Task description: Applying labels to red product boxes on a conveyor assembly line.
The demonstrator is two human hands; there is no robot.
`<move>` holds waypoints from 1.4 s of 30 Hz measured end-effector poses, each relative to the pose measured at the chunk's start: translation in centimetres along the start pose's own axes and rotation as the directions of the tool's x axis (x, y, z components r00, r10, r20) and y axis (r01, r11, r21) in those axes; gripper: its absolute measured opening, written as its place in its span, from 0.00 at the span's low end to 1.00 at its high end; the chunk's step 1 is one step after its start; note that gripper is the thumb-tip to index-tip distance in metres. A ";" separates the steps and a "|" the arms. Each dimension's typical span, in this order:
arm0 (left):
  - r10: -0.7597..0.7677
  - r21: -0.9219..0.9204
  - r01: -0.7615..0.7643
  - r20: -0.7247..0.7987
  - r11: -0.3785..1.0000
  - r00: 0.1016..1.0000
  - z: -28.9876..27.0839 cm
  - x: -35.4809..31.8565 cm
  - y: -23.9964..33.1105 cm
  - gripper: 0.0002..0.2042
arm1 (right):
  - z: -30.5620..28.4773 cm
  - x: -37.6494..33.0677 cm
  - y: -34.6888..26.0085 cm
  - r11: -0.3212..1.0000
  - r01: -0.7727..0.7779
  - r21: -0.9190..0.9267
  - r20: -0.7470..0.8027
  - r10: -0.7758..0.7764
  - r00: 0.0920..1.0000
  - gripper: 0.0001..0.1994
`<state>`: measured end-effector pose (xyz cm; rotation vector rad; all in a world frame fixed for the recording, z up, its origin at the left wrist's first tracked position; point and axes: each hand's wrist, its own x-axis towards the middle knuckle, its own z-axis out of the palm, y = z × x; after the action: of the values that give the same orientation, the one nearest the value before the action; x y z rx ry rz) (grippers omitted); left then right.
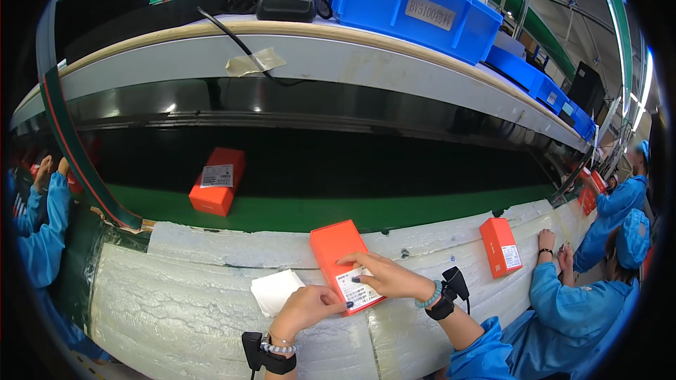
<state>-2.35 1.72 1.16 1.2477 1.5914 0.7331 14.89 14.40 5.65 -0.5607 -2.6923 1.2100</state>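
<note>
An orange box (338,240) lies flat on the padded bench in front of me, a white printed label (359,288) on its near end. My left hand (308,308) is closed in a pinch, its fingertips at the label's lower left corner. Whatever is between them is too small to make out. From the right, my right hand (384,276) rests across the box and label with its fingers stretched out and apart. Beside my left hand lies a stack of white paper squares (275,291).
Behind the bench runs a green conveyor belt (310,200) carrying another orange box (217,181). A third orange box (501,246) stands at right, near a co-worker in blue (581,302). Another person's blue sleeve (46,239) shows at left. Blue bins (415,10) sit on the shelf above.
</note>
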 end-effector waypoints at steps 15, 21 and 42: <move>0.062 0.006 -0.062 -0.005 0.998 0.998 0.3 0.6 -1.8 0.14 | 4.1 -0.7 0.2 0.765 0.003 -0.644 -0.167 -0.144 0.975 0.25; 0.080 0.036 -0.083 0.094 0.996 0.992 0.3 2.2 -4.1 0.12 | 6.3 1.4 2.0 0.560 -0.231 -0.796 -0.452 -0.296 0.842 0.23; 0.337 0.001 -0.393 -0.519 0.920 0.786 -2.5 4.6 -5.4 0.20 | 7.6 0.5 2.2 0.867 0.067 -0.493 -0.426 -0.308 0.851 0.06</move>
<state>-6.82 4.66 -4.11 1.3718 1.7052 1.4853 13.00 10.62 -1.06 -0.5397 -2.4842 0.2899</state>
